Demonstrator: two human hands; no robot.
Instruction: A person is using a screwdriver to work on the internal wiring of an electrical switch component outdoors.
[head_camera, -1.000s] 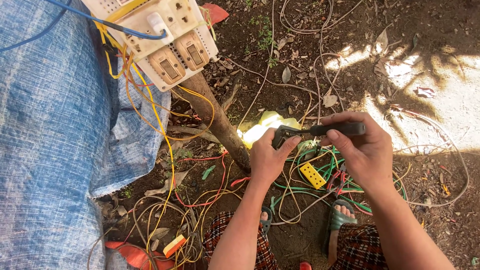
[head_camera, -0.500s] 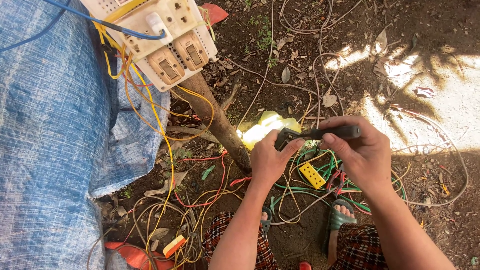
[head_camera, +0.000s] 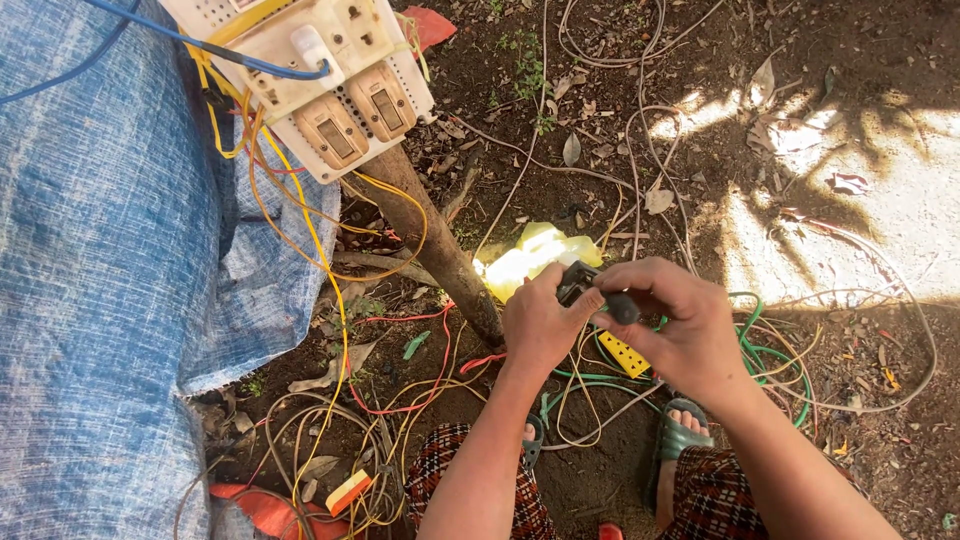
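Head view, looking down at bare ground. Left hand (head_camera: 540, 325) and right hand (head_camera: 672, 330) meet over a small black tool (head_camera: 598, 292) with a dark handle; the tool sits between the two hands, above the tangle of wires and just right of the wooden post (head_camera: 440, 255). Left fingers are clenched around the tool's left end; right fingers are curled over its dark handle, thumb and forefinger pinching it; what the tool's tip is doing is hidden by the fingers.

Directly under the hands lies a yellow connector block (head_camera: 625, 352), flat on the soil, amid loose green wires (head_camera: 765, 350) and thin yellow and white ones; a crumpled yellow plastic bag (head_camera: 530, 258) lies just behind the left hand, brightly lit by the sun.

The post leans up and to the left, carrying a white switch and socket board (head_camera: 320, 85) at the top of the view; yellow wires (head_camera: 300, 215) hang from the board down to the ground; a blue cable (head_camera: 200, 42) crosses its face. A blue tarpaulin (head_camera: 100, 280) covers the whole left side.

Bottom edge: checked trousers (head_camera: 705, 500) and a foot in a green sandal (head_camera: 680, 440); an orange object (head_camera: 270, 510) lies partly under coiled wire at lower left; dry leaves are scattered on the dirt.
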